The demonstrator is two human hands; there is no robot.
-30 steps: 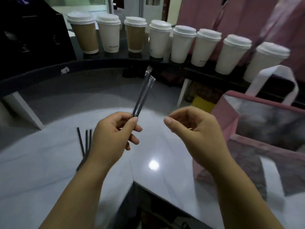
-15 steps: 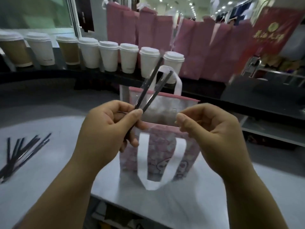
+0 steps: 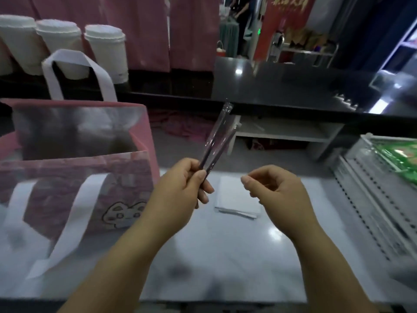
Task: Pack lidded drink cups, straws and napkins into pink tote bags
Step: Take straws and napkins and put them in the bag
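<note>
My left hand pinches two dark straws in clear wrappers, which point up and away to the right. My right hand hovers beside it with loosely curled fingers and nothing visible in them. An open pink tote bag with white handles and a cartoon face stands on the counter at the left. A small stack of white napkins lies on the counter between and behind my hands. Three lidded white cups stand on the dark shelf behind the bag.
More pink bags hang behind the cups. A white perforated rack holding a green packet borders the counter at the right. A dark counter ledge runs across the back.
The view has swung right: the tote bag now sits at the left and the napkins have come into sight. My left hand still pinches the straws; the loose straws on the counter are out of view.
</note>
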